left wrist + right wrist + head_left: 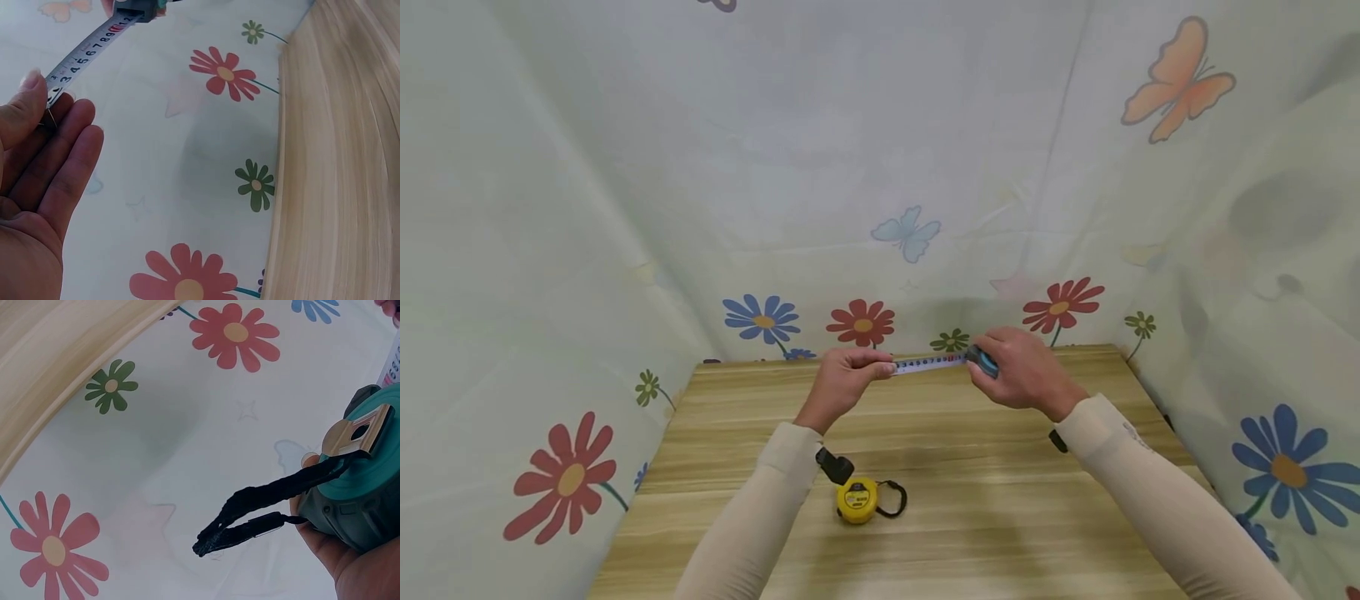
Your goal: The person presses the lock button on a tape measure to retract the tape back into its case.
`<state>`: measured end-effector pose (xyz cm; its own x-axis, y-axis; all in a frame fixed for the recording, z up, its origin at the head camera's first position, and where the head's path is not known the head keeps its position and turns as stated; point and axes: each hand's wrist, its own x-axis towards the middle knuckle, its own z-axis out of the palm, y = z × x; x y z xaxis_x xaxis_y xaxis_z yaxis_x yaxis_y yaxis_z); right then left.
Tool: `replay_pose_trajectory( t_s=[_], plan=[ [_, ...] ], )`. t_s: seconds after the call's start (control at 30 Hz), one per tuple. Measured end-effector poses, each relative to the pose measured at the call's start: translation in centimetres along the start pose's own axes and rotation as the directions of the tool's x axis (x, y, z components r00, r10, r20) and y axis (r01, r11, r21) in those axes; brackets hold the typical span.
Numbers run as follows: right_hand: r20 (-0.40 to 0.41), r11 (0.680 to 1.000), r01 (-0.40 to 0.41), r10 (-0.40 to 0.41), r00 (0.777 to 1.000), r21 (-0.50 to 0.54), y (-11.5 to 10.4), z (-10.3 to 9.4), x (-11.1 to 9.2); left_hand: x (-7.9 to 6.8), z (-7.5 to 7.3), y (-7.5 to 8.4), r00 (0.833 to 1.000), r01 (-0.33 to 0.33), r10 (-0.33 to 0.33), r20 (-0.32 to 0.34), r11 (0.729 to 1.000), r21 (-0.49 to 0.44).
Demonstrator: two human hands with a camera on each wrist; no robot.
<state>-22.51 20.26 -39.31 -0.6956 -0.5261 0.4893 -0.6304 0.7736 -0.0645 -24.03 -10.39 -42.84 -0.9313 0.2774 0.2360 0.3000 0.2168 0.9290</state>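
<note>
My right hand (pixel 1018 371) grips a teal and dark grey tape measure (pixel 359 481), with a metal belt clip and a black wrist strap (pixel 250 500) hanging from its case. A short length of white blade (pixel 928 364) with black numbers runs out of the case toward the left. Between thumb and fingers, my left hand (pixel 847 379) pinches the blade's end; the metal end hook (pixel 52 115) shows by the fingers in the left wrist view. Both hands are held up over the far part of the wooden table (pixel 955 450), with the blade stretched between them.
A yellow tape measure (pixel 857 500) with a black strap loop (pixel 892 498) lies on the table near my left forearm. Pale curtains (pixel 820 167) printed with flowers and butterflies enclose the table at the back and both sides.
</note>
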Motion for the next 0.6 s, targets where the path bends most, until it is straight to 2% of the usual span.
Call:
replay_pose_trajectory(
  t_s=[0.2, 0.6],
  plan=[
    [0.002, 1.000, 0.009, -0.009, 1.000, 0.003, -0.24, 0.13, 0.21, 0.12, 0.12, -0.21, 1.000, -0.008, 0.008, 0.020, 1.000, 0.005],
    [0.002, 1.000, 0.009, -0.009, 1.000, 0.007, -0.58, 0.35, 0.53, 0.14, 0.04, -0.26, 1.000, -0.015, 0.014, 0.016, 1.000, 0.010]
  ],
)
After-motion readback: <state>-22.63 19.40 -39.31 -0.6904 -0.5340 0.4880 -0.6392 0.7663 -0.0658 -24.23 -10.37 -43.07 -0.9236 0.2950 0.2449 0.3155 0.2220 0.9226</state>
